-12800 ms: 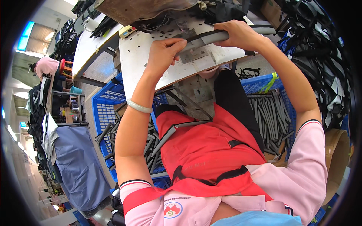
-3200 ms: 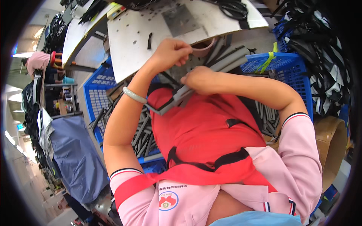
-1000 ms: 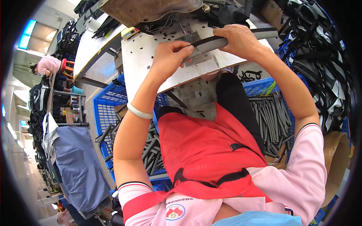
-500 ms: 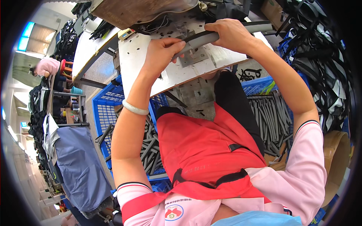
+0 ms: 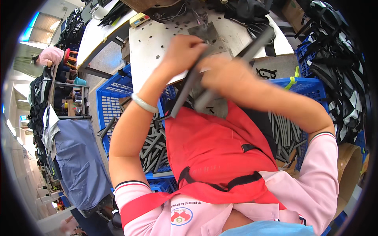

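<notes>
Over the near edge of the white worktable (image 5: 147, 45), my left hand (image 5: 182, 55) is closed on the upper end of a dark grey strip (image 5: 183, 94). That strip slants down toward my lap. Close beside it, my right hand (image 5: 226, 76), smeared by motion, grips a second strip, grey and black (image 5: 256, 45). One end of this strip points up and right over the table, and its other end comes out below my hand. Fingertips of both hands are partly hidden. A metal plate (image 5: 212, 33) lies on the tabletop just beyond my hands.
Blue crates holding many grey strips stand on my left (image 5: 108, 96) and right (image 5: 311, 88). Black straps (image 5: 252, 19) lie at the table's far right. Piles of black and grey pieces (image 5: 334, 74) rise at far right. A person in pink (image 5: 52, 57) sits at far left.
Both hands have come nearer my body and closer together. One strip was stretched between them over the metal plate; now each hand holds a slanting strip. The tabletop plate is more exposed.
</notes>
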Motion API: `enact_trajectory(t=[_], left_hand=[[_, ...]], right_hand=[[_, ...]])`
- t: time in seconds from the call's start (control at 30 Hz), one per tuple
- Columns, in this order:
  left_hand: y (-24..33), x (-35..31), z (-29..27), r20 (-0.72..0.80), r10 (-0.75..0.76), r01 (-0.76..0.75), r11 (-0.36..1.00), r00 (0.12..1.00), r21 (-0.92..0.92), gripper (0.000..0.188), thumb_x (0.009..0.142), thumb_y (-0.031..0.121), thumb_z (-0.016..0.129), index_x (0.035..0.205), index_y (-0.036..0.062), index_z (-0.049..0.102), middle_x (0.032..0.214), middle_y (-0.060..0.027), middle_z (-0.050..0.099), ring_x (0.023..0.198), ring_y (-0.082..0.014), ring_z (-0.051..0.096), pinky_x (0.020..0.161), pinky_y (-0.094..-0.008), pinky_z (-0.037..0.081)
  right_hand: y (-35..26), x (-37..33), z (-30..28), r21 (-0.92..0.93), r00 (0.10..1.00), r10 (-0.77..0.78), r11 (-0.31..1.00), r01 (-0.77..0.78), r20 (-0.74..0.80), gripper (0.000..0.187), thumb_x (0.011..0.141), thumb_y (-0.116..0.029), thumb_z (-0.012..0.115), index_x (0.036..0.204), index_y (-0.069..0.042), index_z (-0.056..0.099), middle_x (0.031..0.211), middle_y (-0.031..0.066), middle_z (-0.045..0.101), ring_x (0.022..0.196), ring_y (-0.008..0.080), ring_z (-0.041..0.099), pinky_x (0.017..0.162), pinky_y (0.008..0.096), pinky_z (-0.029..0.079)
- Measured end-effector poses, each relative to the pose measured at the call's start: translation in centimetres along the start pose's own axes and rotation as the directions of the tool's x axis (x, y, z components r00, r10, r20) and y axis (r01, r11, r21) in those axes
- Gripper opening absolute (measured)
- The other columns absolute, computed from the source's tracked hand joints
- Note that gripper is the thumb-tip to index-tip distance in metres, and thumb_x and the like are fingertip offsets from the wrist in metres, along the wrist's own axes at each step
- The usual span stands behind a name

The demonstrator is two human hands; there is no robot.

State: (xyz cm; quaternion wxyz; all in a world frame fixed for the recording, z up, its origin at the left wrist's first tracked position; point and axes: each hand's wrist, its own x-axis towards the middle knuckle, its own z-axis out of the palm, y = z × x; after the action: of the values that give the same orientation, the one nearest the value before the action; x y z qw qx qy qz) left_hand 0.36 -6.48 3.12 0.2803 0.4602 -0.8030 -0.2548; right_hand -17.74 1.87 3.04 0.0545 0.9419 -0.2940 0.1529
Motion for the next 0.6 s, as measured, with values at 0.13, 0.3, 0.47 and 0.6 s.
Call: enact_trajectory(t=[0.13,0.3,0.47,0.6], left_hand=[[5.5,-0.3,2.9,0.116,-0.020,0.052,0.960,0.993,-0.276,0.030,0.089,0.026,0.065,0.096,-0.0030,0.069,0.077,-0.0020,0.066,0.066,-0.0088,0.056,0.060,-0.0228,0.046],[-0.2,-3.5,1.2,0.285,-0.113,0.221,0.897,0.952,-0.382,0.030,0.090,0.024,0.063,0.101,-0.0024,0.068,0.083,-0.0075,0.068,0.075,-0.0113,0.058,0.070,-0.0258,0.047],[-0.3,-5.7,-1.5,0.494,-0.181,0.423,0.795,0.850,-0.435,0.028,0.089,0.024,0.065,0.108,0.0030,0.067,0.091,-0.0039,0.066,0.080,-0.0108,0.056,0.073,-0.0258,0.047],[2.3,-4.7,-1.1,0.332,-0.079,0.182,0.939,0.940,-0.292,0.050,0.089,0.016,0.063,0.135,0.0072,0.046,0.095,-0.0033,0.057,0.087,-0.0142,0.055,0.080,-0.0264,0.046]], right_hand=[[-5.5,1.2,5.9,-0.141,0.985,-0.163,0.975,0.170,0.060,0.008,0.071,-0.015,0.062,0.074,-0.008,0.065,0.089,0.0099,0.064,0.090,0.0211,0.063,0.075,0.0351,0.051],[0.8,0.1,0.5,0.160,0.958,0.136,0.970,-0.181,0.254,0.038,0.064,-0.014,0.077,0.095,-0.008,0.057,0.094,0.0117,0.062,0.093,0.0320,0.061,0.078,0.0418,0.050],[5.4,-3.4,-2.5,0.292,0.914,0.337,0.872,-0.394,0.227,0.042,0.071,-0.014,0.073,0.104,-0.008,0.049,0.082,0.0154,0.063,0.087,0.0366,0.062,0.073,0.0454,0.047],[7.4,-3.7,-4.1,0.115,0.939,0.340,0.932,-0.343,0.049,0.040,0.072,-0.018,0.069,0.108,-0.008,0.054,0.088,0.0127,0.065,0.089,0.0330,0.062,0.080,0.0426,0.047]])
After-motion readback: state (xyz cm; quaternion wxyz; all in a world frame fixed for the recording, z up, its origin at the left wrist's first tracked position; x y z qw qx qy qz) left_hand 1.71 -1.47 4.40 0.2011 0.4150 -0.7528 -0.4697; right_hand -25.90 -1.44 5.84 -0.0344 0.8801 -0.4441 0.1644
